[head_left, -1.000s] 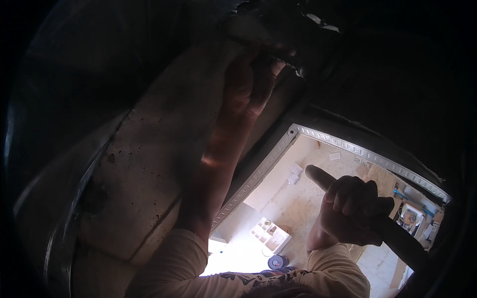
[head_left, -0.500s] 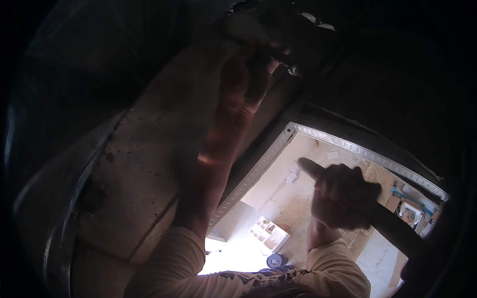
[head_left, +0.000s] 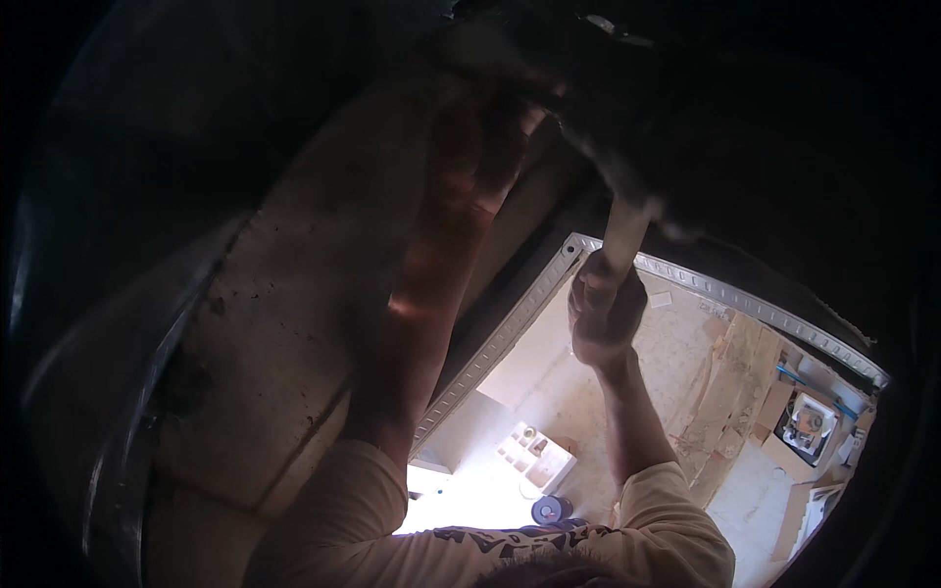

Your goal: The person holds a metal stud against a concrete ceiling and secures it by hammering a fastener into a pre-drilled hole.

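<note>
A person's pale sleeves [head_left: 676, 510] fill the foreground at six o'clock, with bare arms reaching up into a dark space. Towards three o'clock is the right hand [head_left: 608, 304], and rising out of it towards one o'clock is a pale-handled tool [head_left: 625, 233], its far end blurred into shadow. The handle looks stiff and sturdy, perhaps wooden, and probably not fragile; a full wrap low on the shaft seems the sound place to hold, though a smooth surface might slip in a sweaty palm. Whether the far end is heavy cannot be told. The right fingers are clenched round the handle, leaving no visible gap. At twelve o'clock, deeper in the gloom, is the left hand [head_left: 480, 147], with a slim dark piece [head_left: 539, 96] at its fingertips; the piece looks rigid, but it is too dim to tell whether the fingers grip it or merely touch it. A pale panel [head_left: 284, 294] lies towards nine o'clock. A patterned metal frame [head_left: 725, 288] borders a bright opening from two to four o'clock. Farthest off, beyond it, are a white compartmented tray [head_left: 529, 457] and a dark round spool [head_left: 550, 510] at five o'clock, and an open carton [head_left: 784, 465] at four.
</note>
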`<state>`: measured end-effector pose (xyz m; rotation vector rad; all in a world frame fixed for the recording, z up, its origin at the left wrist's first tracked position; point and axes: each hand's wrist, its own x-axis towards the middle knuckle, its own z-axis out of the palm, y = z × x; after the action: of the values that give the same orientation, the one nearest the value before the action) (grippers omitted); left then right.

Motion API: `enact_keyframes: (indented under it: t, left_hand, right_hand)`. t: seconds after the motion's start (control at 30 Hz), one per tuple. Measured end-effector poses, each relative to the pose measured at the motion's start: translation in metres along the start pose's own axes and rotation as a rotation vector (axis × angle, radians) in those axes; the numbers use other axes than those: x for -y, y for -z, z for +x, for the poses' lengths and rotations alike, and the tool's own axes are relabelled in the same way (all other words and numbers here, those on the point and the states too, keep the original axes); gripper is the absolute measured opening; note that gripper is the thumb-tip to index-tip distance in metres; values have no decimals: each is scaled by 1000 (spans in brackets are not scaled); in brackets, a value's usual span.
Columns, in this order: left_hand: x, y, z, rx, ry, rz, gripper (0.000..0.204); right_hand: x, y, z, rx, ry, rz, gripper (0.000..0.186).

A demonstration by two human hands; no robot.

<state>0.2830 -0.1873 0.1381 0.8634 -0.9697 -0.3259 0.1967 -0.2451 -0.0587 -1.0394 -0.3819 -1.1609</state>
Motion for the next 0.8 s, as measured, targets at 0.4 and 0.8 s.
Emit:
enact_keyframes:
  t: [0.4,0.8]
  left_hand:
    - [-7,-2,-3,-41,-11,16,21]
    - [0,-6,-3,-90,4,79,21]
  right_hand:
    - [14,0,19,43,-95,-67,42]
    - [-11,13,-3,44,199,-81,33]
